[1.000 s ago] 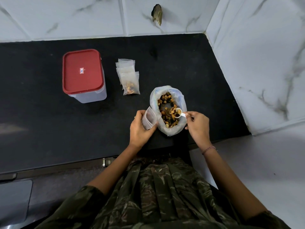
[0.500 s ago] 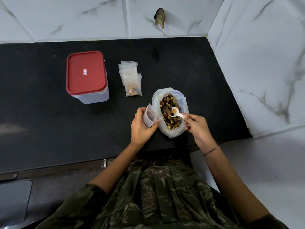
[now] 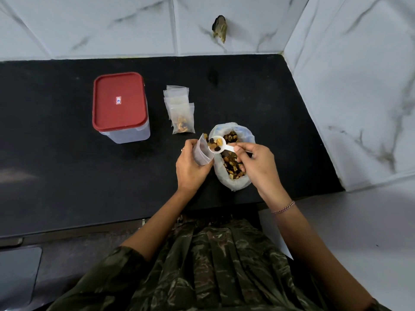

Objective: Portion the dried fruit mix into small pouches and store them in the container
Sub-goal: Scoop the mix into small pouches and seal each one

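My left hand [image 3: 190,167] grips a small clear pouch [image 3: 202,151] held open, its mouth facing right. My right hand [image 3: 258,167] pinches the handle of a white scoop [image 3: 216,145] heaped with dried fruit, the bowl right at the pouch's mouth. Just behind the scoop stands the open white bag of dried fruit mix [image 3: 232,157] on the black counter. A filled pouch [image 3: 183,121] lies on top of a few empty ones [image 3: 176,92] farther back. The clear container with a red lid [image 3: 120,106] stands closed at the left.
The black counter [image 3: 67,171] ends at white marble walls behind and to the right [image 3: 359,97]. Its front edge runs just below my hands. A grey panel [image 3: 18,274] sits at the lower left.
My right hand lifted the loaded scoop out of the bag and carried it left to the pouch's mouth. My left hand raised and tilted the pouch toward it.
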